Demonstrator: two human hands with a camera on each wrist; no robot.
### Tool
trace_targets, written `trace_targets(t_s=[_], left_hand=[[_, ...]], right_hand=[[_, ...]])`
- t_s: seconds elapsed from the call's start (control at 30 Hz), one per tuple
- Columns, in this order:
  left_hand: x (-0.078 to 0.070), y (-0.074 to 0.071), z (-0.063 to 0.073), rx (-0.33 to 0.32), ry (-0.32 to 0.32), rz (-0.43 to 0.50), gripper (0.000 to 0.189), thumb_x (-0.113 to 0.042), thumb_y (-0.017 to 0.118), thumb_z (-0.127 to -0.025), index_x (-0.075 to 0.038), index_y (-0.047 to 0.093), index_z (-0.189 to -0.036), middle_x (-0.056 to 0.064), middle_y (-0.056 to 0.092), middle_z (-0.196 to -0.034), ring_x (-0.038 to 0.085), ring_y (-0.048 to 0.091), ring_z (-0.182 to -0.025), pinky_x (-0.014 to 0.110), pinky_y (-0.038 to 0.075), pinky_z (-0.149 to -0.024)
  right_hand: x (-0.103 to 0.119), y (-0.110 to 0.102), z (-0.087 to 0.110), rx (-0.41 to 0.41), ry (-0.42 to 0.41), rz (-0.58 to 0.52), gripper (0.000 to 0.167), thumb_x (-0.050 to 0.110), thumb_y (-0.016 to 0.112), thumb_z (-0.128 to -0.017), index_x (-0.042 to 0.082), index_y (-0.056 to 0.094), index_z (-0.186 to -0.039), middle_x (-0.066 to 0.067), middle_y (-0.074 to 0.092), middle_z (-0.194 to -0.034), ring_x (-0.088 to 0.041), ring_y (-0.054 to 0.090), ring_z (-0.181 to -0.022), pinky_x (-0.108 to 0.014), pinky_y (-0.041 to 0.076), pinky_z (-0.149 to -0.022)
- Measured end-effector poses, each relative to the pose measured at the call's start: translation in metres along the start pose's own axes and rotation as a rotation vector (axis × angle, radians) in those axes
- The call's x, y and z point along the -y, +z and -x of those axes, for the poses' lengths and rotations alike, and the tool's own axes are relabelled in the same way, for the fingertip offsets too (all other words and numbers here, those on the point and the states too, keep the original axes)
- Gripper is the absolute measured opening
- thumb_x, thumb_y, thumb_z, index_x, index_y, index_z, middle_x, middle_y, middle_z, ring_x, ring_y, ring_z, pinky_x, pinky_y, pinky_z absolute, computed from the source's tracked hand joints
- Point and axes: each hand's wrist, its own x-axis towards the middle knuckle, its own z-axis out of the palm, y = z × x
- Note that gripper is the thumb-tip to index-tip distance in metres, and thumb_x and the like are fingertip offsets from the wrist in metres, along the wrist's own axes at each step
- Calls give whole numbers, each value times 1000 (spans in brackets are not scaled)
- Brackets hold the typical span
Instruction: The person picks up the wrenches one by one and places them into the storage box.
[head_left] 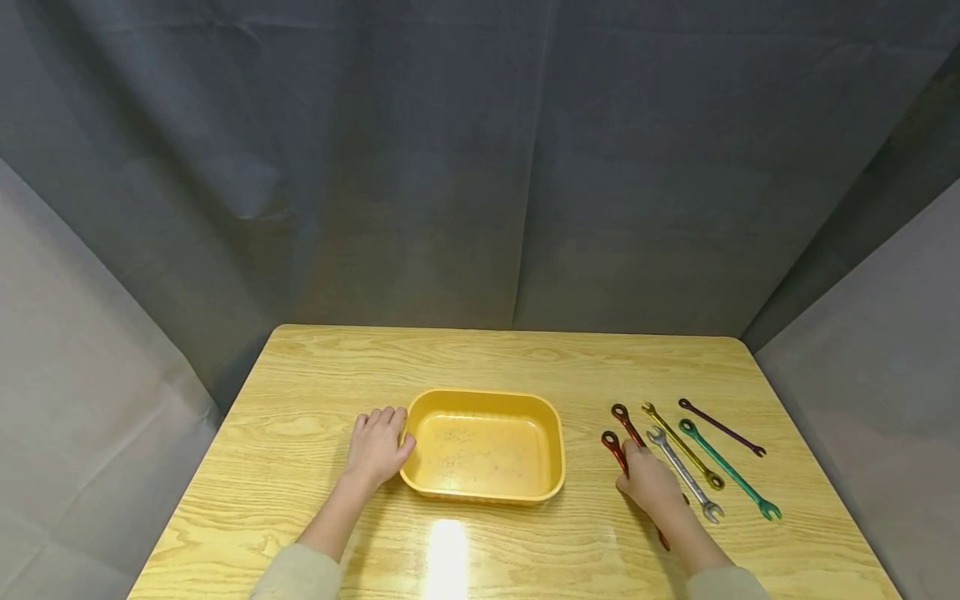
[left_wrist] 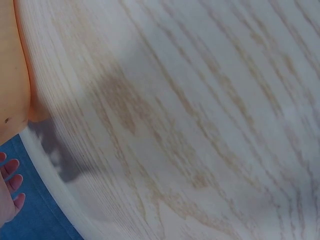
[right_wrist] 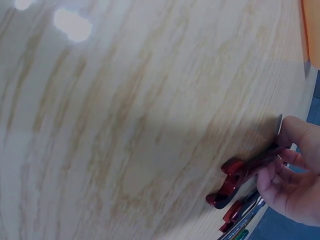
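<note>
Presently, at the yellow tray (head_left: 486,397)'s three o'clock, a red wrench (head_left: 619,456) sits gripped in the right hand (head_left: 649,482)'s fingers, with a second red wrench (head_left: 633,429) beside it. At nine o'clock, the left hand (head_left: 377,447) touches the rim, fingers relaxed. Toward the right hand's two o'clock, a silver wrench (head_left: 685,473), yellow wrench (head_left: 682,443), green wrench (head_left: 727,467) and purple wrench (head_left: 722,427) lie on the surface (head_left: 322,375).

Shiny metal wrenches (head_left: 727,468), smooth plastic tray (head_left: 483,454), glossy wood-grain table (head_left: 525,550)

Across the top, a dark grey cloth curtain (head_left: 420,167) is hung; at lower centre, a yellow wood-grain table (head_left: 337,358) is flanked by paler grey cloths (head_left: 75,375).
</note>
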Motion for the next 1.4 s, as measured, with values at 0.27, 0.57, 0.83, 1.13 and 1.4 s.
trace_targets(t_s=[0.27,0.57,0.83,1.13,1.4], left_hand=[[0,0,1,6,1,-3,36,-31,51,-87,-8,55,-114,8,59,-103,26,52,-93,45,35,-85],[0,-1,1,-1,1,-12,35,-31,52,-87,-8,56,-113,8,59,-100,25,51,-89,44,35,-84],[-1,0,1,-1,-4,-21,32,-31,53,-86,-10,55,-110,6,58,-97,24,51,-89,43,35,-83],[-3,-4,1,51,-20,-21,32,-32,50,-88,-11,52,-113,7,55,-96,26,48,-89,43,35,-79],[-4,-4,-2,104,-55,-35,33,-34,47,-89,-13,49,-114,4,51,-92,23,44,-83,39,32,-70]], right_hand=[[0,0,0,7,-9,0,32,2,61,-72,-6,48,-100,-9,48,-68,-16,41,-45,-28,32,-40],[2,-4,2,18,-16,-13,39,2,62,-72,-6,48,-108,-12,52,-74,-16,40,-45,-28,31,-41],[2,-6,1,-10,-65,3,40,1,64,-69,-4,49,-105,-14,54,-75,-18,43,-49,-32,36,-43],[9,-14,-2,-42,-114,12,49,3,69,-68,-5,50,-113,-22,60,-94,-17,48,-52,-32,40,-47],[18,-23,-3,-17,-108,-37,49,4,69,-69,0,49,-114,-15,59,-86,-14,43,-51,-28,35,-46]])
